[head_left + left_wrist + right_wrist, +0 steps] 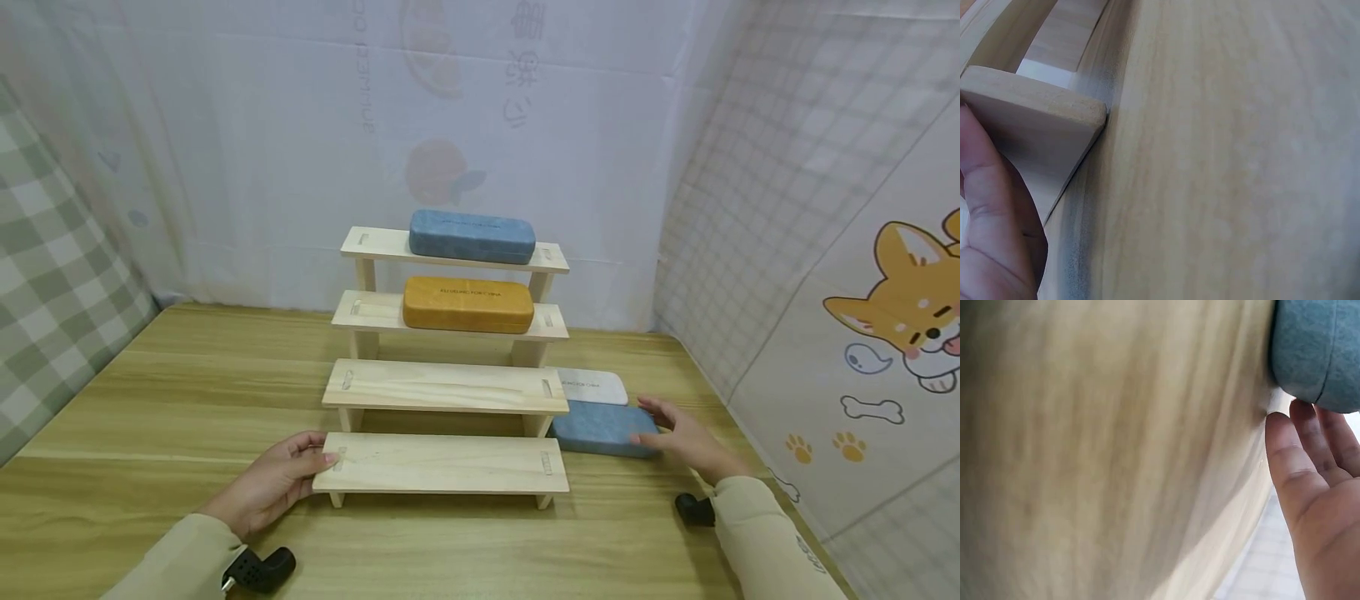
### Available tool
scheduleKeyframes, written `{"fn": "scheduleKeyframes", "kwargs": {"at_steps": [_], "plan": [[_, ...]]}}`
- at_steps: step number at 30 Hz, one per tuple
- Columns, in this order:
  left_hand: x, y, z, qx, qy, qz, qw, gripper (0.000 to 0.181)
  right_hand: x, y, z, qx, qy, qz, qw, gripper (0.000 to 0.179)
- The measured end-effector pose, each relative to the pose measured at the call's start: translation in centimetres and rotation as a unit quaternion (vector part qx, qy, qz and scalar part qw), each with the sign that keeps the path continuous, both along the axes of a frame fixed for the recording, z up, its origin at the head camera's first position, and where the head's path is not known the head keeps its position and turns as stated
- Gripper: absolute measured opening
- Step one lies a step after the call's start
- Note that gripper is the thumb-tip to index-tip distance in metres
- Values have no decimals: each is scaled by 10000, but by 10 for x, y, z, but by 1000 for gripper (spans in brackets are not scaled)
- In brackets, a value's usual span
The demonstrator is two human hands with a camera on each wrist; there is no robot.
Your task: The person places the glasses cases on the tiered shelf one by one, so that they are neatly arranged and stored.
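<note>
A pale wooden stepped display stand [442, 462] with several shelves stands mid-table. My left hand [283, 481] grips the left end of its lowest shelf, thumb on top; the left wrist view shows those fingers [988, 206] against the side support. At the stand's right, a blue glasses case [603, 428] lies on the table, its left end partly hidden by the stand. My right hand [686, 437] is at that case's right end, thumb by the front corner. In the right wrist view its fingers [1294, 465] are extended beside the case's rounded end.
A white glasses case [592, 387] lies just behind the blue one, against the stand. Another blue case [472, 237] sits on the top shelf, and a mustard-yellow case [468, 305] on the shelf below it. Cloth curtains [262, 167] enclose the wooden table [187, 392].
</note>
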State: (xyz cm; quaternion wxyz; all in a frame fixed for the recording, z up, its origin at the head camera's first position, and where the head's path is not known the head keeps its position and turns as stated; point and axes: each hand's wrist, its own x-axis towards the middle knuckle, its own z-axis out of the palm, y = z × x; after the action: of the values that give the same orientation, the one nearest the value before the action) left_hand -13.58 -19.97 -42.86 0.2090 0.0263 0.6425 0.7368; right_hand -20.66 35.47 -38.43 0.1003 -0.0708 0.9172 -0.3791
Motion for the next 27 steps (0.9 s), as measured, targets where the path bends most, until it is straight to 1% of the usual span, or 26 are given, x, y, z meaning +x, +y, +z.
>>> {"fn": "scheduleKeyframes", "kwargs": {"at_steps": [6,12,20,27], "plan": [[-1,0,0,59,-1,-21,10000,64,0,5,-3,167,-131,57,9998,88],[-1,0,0,82,-19,-33,10000,62,-1,7,-4,285,-130,174,9994,90],[-2,0,0,165,-39,-61,9998,60,-3,6,-4,273,-130,360,9989,91],[-2,0,0,183,-24,-52,9998,56,-5,8,-7,160,-205,380,9989,91]]}}
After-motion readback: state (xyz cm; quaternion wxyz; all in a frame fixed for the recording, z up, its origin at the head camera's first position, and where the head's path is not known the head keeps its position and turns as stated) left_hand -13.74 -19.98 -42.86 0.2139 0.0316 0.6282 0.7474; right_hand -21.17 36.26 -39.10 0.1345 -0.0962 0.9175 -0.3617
